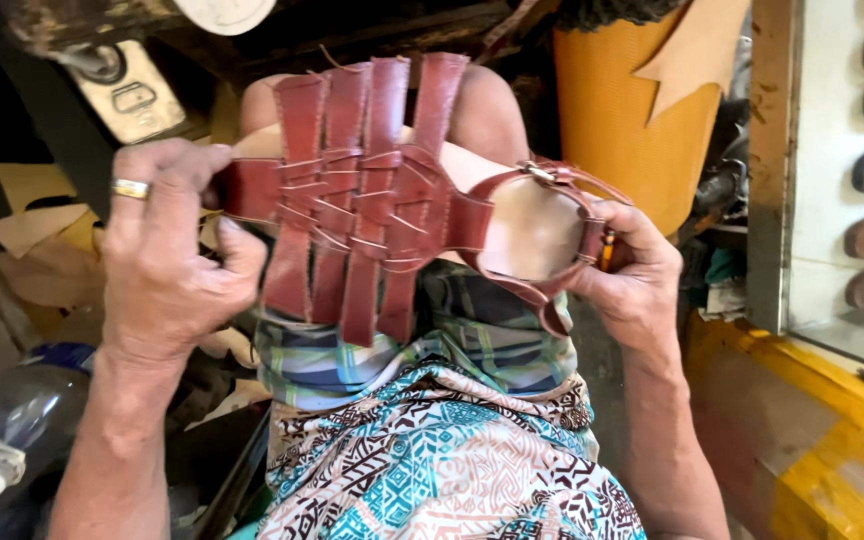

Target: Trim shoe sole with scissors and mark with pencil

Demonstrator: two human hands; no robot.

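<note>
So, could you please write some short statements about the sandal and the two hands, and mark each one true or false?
1. Both hands hold the brown leather sandal. True.
2. The left hand wears a gold ring. True.
3. The sandal straps are blue. False: they are reddish brown, woven together.
4. The right hand grips the heel end with the buckle. True.
5. The sandal lies flat on the floor. False: it is held up above the person's lap.

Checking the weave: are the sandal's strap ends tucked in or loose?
Loose. The strap ends hang free past the sandal, above and below.
</note>
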